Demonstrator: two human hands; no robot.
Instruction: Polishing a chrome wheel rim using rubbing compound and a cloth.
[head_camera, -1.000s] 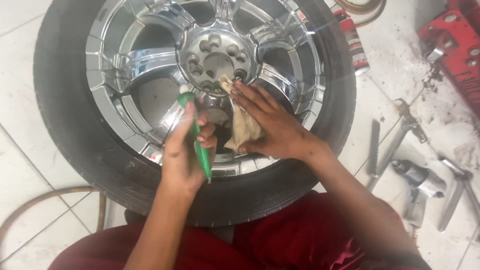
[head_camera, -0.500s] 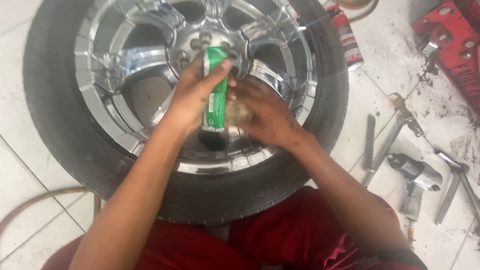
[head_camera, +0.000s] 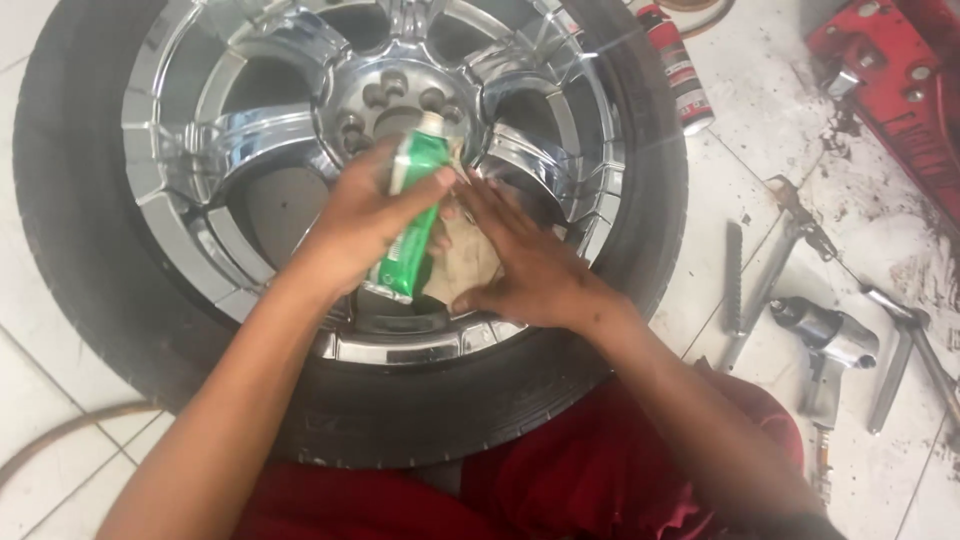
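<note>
A car wheel with a black tyre (head_camera: 70, 230) and a shiny chrome rim (head_camera: 250, 130) lies flat on the tiled floor before me. My left hand (head_camera: 365, 225) grips a green tube (head_camera: 412, 235), its white cap end pointing up toward the hub. My right hand (head_camera: 525, 270) lies over a beige cloth (head_camera: 462, 268) resting on the rim's lower spokes, right beside the tube. My red trousers (head_camera: 590, 480) show at the bottom.
On the floor to the right lie a pneumatic impact wrench (head_camera: 825, 340), a cross wrench (head_camera: 905, 345), metal bars (head_camera: 760, 280), a red-and-white spray can (head_camera: 675, 70) and a red jack (head_camera: 895, 90). A hose (head_camera: 60, 435) curves at lower left.
My left hand has turned the green tube from pointing down beside the cloth to cap-up over it. My right hand has stayed on the cloth, and the view has shifted slightly.
</note>
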